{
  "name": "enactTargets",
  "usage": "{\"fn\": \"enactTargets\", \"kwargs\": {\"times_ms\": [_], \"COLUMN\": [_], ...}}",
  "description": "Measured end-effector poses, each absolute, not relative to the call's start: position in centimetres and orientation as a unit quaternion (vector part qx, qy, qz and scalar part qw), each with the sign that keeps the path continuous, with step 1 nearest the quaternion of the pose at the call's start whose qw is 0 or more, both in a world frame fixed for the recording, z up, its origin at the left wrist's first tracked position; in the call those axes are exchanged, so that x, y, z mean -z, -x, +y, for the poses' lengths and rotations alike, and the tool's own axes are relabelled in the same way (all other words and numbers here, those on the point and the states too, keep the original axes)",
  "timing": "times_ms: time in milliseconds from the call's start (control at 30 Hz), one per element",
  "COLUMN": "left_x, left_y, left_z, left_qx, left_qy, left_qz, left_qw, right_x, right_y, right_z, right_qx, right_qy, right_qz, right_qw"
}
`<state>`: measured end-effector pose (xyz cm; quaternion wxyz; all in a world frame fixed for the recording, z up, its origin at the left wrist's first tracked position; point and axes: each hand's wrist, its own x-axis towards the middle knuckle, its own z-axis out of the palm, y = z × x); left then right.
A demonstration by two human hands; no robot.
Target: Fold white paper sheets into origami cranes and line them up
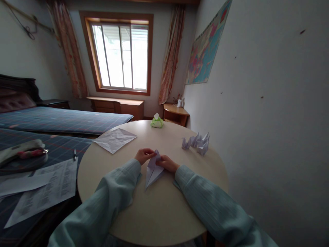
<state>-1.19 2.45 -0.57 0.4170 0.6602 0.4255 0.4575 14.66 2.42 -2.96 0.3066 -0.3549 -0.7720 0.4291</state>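
Both of my hands are on a piece of folded white paper over the middle of the round table. The paper is long and narrow, with a pointed end toward me and another point up between my fingers. My left hand pinches it near the upper tip. Closed on its right edge is my right hand, fingers partly hidden behind the paper. Several folded paper cranes stand together at the right. A creased square paper sheet lies flat at the left.
A green tissue pack sits at the table's far edge. Left of the table, a bed holds printed sheets, a pen and a bag-like bundle. A wall rises close on the right.
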Motion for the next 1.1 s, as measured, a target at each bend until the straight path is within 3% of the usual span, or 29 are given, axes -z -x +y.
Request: {"fn": "enactTargets", "kwargs": {"times_ms": [1100], "left_x": [0.4], "left_y": [1.0], "left_z": [2.5], "left_qx": [-0.494], "left_qy": [-0.593], "left_qz": [0.404], "left_qw": [0.491], "right_x": [2.0], "right_y": [-14.6], "right_z": [1.4], "right_qx": [-0.433], "right_qy": [0.348], "right_qz": [-0.792], "right_qw": [0.251]}}
